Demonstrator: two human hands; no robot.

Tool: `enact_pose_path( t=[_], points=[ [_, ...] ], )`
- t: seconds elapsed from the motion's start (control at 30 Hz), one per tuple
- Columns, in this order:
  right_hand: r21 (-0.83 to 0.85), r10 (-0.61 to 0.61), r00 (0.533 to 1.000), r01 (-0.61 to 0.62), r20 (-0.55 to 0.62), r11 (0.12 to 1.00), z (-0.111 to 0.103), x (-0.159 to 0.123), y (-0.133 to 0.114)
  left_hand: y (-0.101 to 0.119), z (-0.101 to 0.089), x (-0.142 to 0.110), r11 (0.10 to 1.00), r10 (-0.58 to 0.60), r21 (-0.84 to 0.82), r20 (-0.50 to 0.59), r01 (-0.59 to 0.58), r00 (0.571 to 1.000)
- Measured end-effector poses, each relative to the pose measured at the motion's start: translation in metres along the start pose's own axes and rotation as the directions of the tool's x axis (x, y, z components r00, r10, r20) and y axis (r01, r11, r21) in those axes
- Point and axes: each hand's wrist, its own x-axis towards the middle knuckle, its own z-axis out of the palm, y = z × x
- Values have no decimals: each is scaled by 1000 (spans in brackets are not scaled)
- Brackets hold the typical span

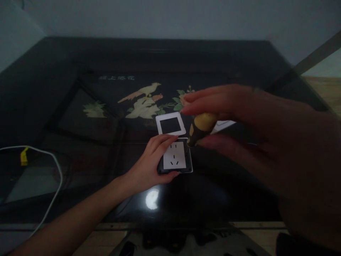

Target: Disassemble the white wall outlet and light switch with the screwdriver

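Observation:
A white wall socket [175, 156] in a dark frame lies on the glossy black table [80, 106]. My left hand [150, 160] grips the socket's left side, thumb below and fingers over its top edge. My right hand [255, 135], large and close to the camera, is closed round a screwdriver [199, 128] with a yellow and black handle. The screwdriver points down at the socket's upper right corner. A white square cover frame [170, 123] lies just beyond the socket.
Another white part [223, 125] lies behind my right hand, mostly hidden. A white cable [54, 167] with a yellow tag [23, 156] loops at the left. The tabletop bears a painted bird and flowers [145, 101]. A lamp reflection [152, 199] shines near the front edge.

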Motion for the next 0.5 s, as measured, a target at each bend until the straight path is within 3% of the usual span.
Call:
enact_pose_path(
  t=[0.07, 0.17, 0.23, 0.37, 0.43, 0.5],
  points=[
    [-100, -52, 996, 45, -73, 994, 4, -2, 0, -1, 0, 0, 1000, -13, 8, 7, 13, 1000],
    [-230, -42, 989, 9, -138, 973, 8, -3, 0, -1, 1, 0, 1000, -6, 2, 6, 6, 1000],
    [-181, -26, 992, 3, -124, 984, 6, -2, 2, -2, 1, 0, 1000, 8, -14, 1, -8, 1000],
    [88, -111, 994, 110, 8, 990, -2, 2, 10, -1, 0, 0, 1000, 10, -20, 12, -10, 1000],
    [101, -89, 994, 82, 66, 991, -3, 2, 11, 0, -1, 0, 1000, 10, -11, 13, -10, 1000],
    [25, -61, 998, 60, 28, 998, 0, 1, 8, 0, -1, 0, 1000, 11, 1, 14, -11, 1000]
  ],
)
